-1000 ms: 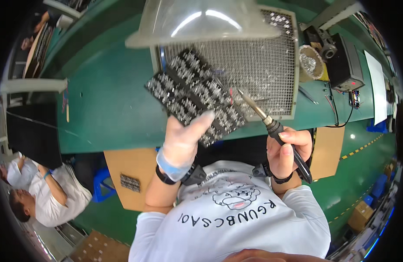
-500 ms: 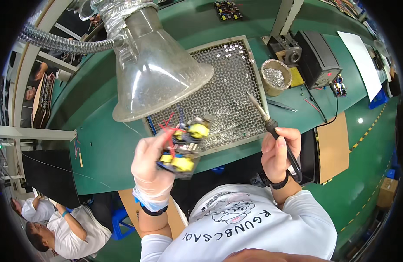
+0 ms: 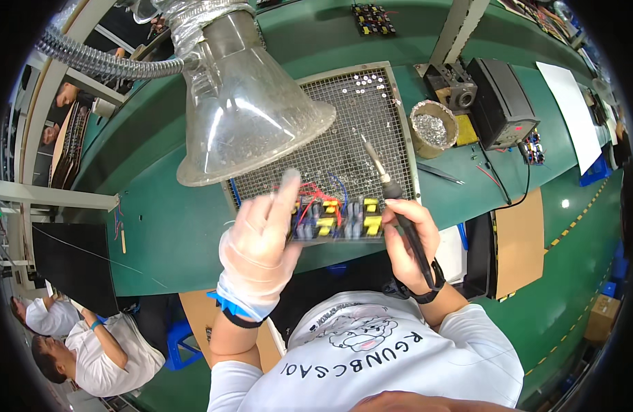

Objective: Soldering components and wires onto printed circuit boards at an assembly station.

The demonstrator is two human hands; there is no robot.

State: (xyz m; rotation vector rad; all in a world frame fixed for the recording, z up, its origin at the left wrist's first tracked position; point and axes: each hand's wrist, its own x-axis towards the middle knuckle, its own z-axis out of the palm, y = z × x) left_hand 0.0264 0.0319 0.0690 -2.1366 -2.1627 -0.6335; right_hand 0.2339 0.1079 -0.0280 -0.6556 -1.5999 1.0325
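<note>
My left hand [image 3: 256,250], in a thin whitish glove, is at the left end of a circuit board [image 3: 344,221] with yellow transformers, dark cylindrical parts and red and blue wires. Its thumb is by the board's near left corner; a raised finger is blurred. A soldering iron [image 3: 401,218] with a black handle is held in my bare right hand [image 3: 414,248], its metal tip pointing up and away over the mesh. The right fingertips are close against the board's right end. The board lies over the near edge of the mesh tray [image 3: 405,147]; whether it rests there I cannot tell.
A clear fume hood [image 3: 251,117] hangs over the tray's left side. On the right are a pot of solder scraps [image 3: 433,129], tweezers [image 3: 440,173], an iron stand [image 3: 453,88] and a black soldering station [image 3: 503,103]. Another board [image 3: 373,19] lies far back. Co-workers [image 3: 100,350] sit left.
The board has swung from tilted to lengthwise across my front, moving right. My left hand has shifted and lifted a finger. My right hand, with the iron, has come left to the board's end.
</note>
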